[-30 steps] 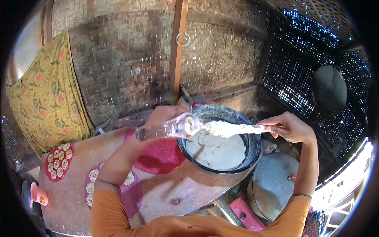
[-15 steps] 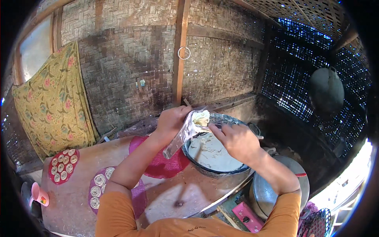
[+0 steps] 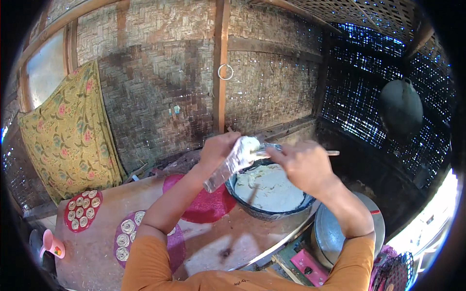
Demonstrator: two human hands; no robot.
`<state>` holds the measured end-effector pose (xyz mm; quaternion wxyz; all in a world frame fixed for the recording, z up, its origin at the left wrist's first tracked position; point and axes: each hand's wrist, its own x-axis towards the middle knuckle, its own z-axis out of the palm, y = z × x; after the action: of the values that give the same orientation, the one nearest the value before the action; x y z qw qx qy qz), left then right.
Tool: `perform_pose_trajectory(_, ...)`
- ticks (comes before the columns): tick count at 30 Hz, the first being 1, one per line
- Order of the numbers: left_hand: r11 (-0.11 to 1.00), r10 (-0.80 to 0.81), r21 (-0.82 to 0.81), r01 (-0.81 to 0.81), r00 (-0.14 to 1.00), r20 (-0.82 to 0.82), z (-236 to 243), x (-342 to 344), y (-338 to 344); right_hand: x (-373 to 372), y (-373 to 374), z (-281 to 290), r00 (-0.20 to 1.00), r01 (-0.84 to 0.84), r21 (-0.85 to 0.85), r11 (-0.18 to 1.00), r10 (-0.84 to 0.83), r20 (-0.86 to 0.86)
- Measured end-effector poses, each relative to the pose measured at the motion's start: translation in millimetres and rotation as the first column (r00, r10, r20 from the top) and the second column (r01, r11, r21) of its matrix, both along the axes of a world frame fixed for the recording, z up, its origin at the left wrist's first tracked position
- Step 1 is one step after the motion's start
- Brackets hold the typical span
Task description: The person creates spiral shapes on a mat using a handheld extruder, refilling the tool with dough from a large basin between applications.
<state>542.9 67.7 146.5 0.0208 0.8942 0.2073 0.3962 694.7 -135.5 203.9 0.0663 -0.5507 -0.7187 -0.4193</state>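
Fingers of left hand (image 3: 219, 151) wrapped round clear tube (image 3: 232, 163), right hand (image 3: 302, 165) gripping spatula (image 3: 331, 153), above batter bowl (image 3: 270, 211) on desk (image 3: 97, 247).

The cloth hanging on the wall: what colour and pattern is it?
Yellow cloth with a pink-and-green floral print, seen in the head view.

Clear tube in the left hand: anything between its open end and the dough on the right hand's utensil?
Nothing visible. The transparent cylindrical tube in the left hand already meets the white dough on the right hand's utensil.
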Motion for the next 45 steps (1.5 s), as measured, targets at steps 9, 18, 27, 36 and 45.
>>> perform_pose_trajectory(9,0.998,0.048,-0.042,-0.046,0.998,0.048,-9,-36,27,19,-41,4,0.997,0.074,0.028,0.997,-0.074,0.012)
perform_pose_trajectory(18,0.990,-0.135,0.036,0.137,0.988,-0.070,-17,-5,-16,12,-1,-42,0.996,-0.066,-0.004,0.998,0.066,0.056)
perform_pose_trajectory(27,0.979,0.117,-0.165,-0.120,0.993,-0.029,-31,-54,18,17,-11,-55,0.904,-0.082,0.081,0.993,0.108,-0.414)
perform_pose_trajectory(36,0.985,-0.090,-0.120,0.123,0.964,0.250,-44,-52,20,-22,40,-153,0.313,-0.411,0.256,0.875,0.399,-0.862)
perform_pose_trajectory(45,0.991,0.131,-0.059,-0.120,0.963,0.237,-39,-50,0,-24,45,-159,0.117,-0.452,0.108,0.885,0.179,-0.977)
